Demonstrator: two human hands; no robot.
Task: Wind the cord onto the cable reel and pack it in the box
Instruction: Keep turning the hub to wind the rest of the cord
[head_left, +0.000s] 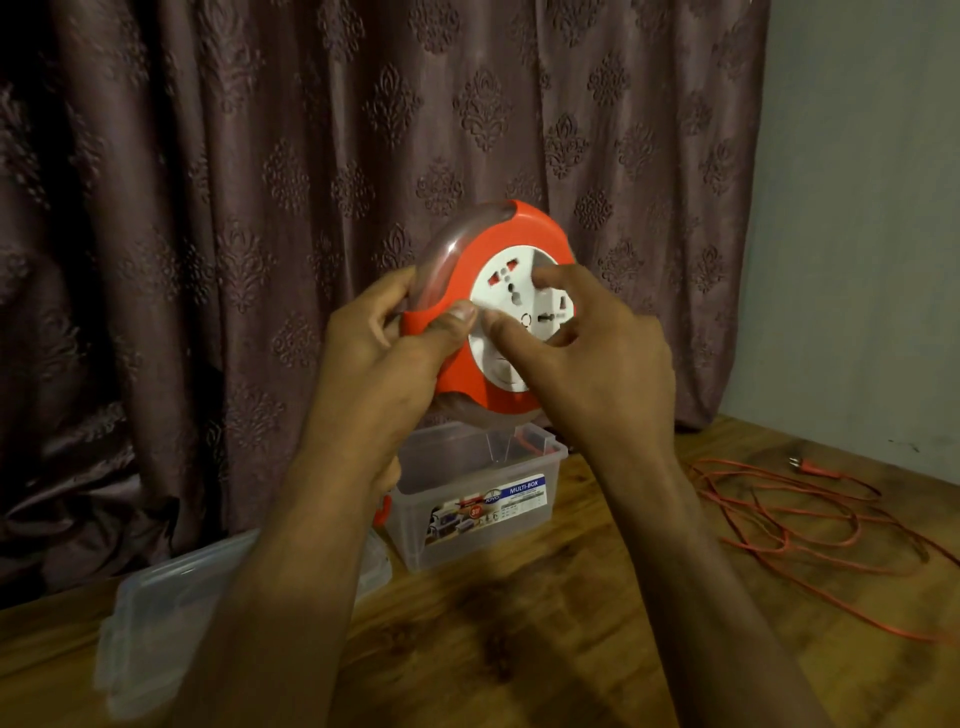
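Here both hands (379, 358) grip reel (470, 270)

Wooden table (545, 623) bears box (475, 525), lid (156, 618), cord (810, 525).

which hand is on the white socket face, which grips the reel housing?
The right hand has its fingertips on the round white socket face; the left hand grips the edge of the orange and clear plastic cable reel, thumb on orange rim.

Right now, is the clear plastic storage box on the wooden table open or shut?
Open. The clear plastic storage box stands with no lid on top, and its clear lid lies flat on the wooden table to its left.
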